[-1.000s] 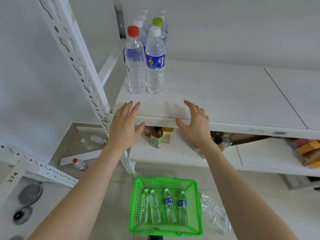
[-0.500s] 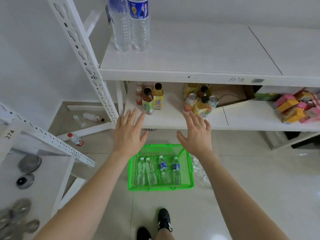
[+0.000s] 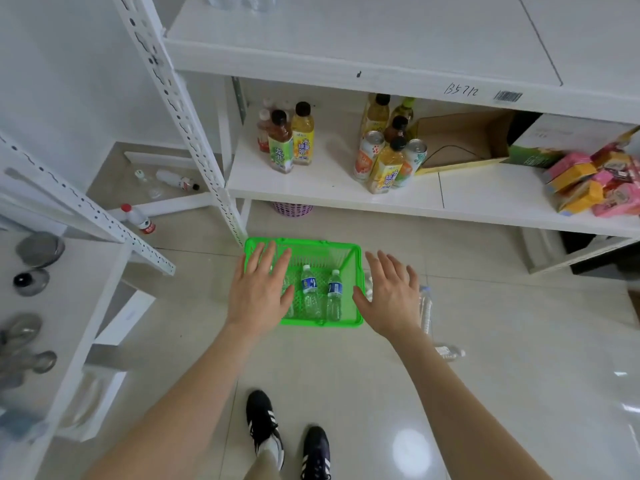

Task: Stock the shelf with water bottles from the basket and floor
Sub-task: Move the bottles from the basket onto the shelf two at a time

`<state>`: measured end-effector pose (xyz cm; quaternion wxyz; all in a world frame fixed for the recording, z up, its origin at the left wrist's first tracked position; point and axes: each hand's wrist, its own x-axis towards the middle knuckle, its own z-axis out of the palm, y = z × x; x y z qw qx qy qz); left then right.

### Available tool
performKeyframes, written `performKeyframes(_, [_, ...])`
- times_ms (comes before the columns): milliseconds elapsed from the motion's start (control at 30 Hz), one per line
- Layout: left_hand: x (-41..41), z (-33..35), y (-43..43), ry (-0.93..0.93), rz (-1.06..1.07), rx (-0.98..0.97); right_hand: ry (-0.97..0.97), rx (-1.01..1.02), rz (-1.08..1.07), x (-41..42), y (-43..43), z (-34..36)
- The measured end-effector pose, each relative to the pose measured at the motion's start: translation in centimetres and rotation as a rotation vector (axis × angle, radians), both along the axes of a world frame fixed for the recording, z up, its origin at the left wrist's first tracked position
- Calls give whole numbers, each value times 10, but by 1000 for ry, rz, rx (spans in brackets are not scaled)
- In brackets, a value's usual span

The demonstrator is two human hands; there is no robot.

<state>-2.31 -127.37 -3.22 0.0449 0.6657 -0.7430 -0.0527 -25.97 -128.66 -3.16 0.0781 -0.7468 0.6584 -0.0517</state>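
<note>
In the head view, the left hand [image 3: 258, 292] is held over the green basket [image 3: 304, 245] and the right hand [image 3: 389, 296] just beside it. The fingers are spread and straight and nothing is gripped, presumably in readiness for a reach. Two blue-labelled water bottles [image 3: 309, 289] are seen lying in the basket. Clear bottles [image 3: 425, 306] lie on the tiles alongside it. The upper shelf [image 3: 346, 36] is seen above.

"B5712" on shelf edge [image 3: 311, 69], barcode sticker [image 3: 507, 96] adj.
</note>
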Motion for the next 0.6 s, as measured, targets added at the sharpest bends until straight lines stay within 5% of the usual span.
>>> performKeyframes(267, [-23,-63,32,-16,35,146,15,146,-28,-27,33,-59])
performKeyframes(600, [-14,-152,-39,-16,-16,218,4,230,-91,-1,-17,-152])
